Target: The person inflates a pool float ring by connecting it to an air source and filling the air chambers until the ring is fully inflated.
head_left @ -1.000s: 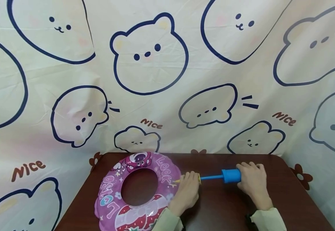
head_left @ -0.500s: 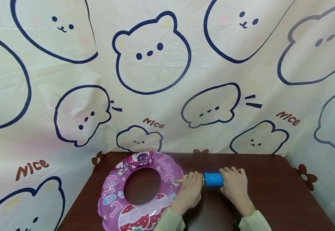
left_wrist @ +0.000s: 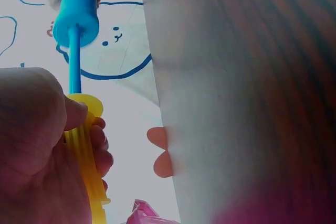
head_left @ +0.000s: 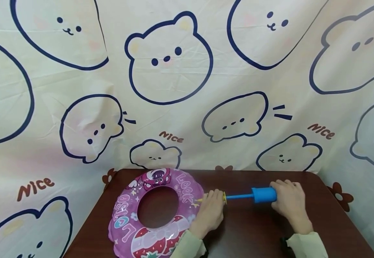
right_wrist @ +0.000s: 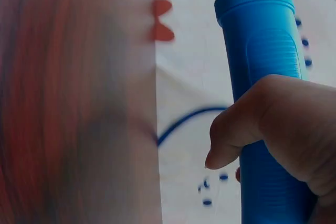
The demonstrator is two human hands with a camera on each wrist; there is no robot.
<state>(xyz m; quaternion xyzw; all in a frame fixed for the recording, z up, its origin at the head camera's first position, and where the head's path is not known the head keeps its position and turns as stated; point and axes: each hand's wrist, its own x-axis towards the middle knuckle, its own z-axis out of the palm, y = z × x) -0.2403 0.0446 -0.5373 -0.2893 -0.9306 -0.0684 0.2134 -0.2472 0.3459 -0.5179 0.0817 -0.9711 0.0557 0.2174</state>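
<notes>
A blue and yellow hand pump (head_left: 264, 195) is held level between both hands, right of a purple inflated swim ring (head_left: 122, 211). My left hand (head_left: 210, 211) wraps round the pump's yellow end (left_wrist: 84, 156), whose tip points at the ring's right side. My right hand (head_left: 290, 200) grips the blue barrel; in the right wrist view its thumb and fingers curl round the ribbed barrel (right_wrist: 262, 35). A thin blue rod (head_left: 239, 196) shows between the two parts, so the pump is drawn out. The spot where the tip meets the ring is partly hidden by the left hand.
The dark brown wooden table (head_left: 251, 236) carries the swim ring on its left half. Behind and beside the table hangs a pale cloth (head_left: 180, 118) printed with cartoon bear outlines, close to the table's back edge.
My right hand pushed the blue barrel in against the left hand, then drew it back out to the right, exposing the rod. The left hand and ring stayed nearly in place.
</notes>
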